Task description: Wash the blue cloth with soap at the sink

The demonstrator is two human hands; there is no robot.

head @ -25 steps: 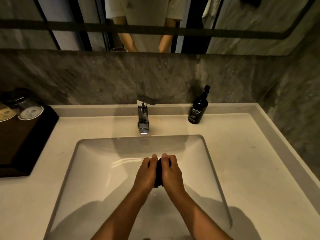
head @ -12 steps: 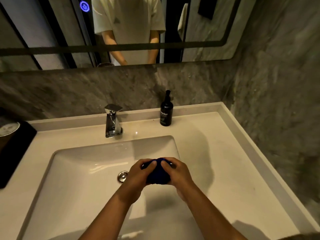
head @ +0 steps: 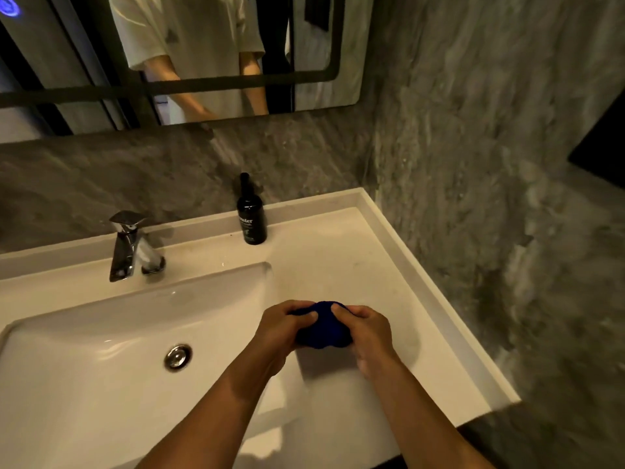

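Note:
The blue cloth (head: 324, 328) is bunched into a dark ball between both hands. My left hand (head: 283, 328) grips its left side and my right hand (head: 367, 333) grips its right side, thumbs pressed on top. The hands hover over the white counter just right of the sink basin (head: 101, 333). A black soap bottle (head: 251, 214) stands upright at the back of the counter, beyond the hands. The chrome tap (head: 130, 245) stands behind the basin at left, with no water visible from it.
The drain (head: 178, 356) sits in the basin floor left of my hands. A grey stone wall (head: 490, 231) rises along the counter's right edge. A mirror (head: 189, 55) hangs above the back wall. The white counter (head: 338, 258) stretches between bottle and hands.
Both hands carried the balled cloth from over the basin to the right, above the counter. The view swung right, so tap and bottle now sit further left.

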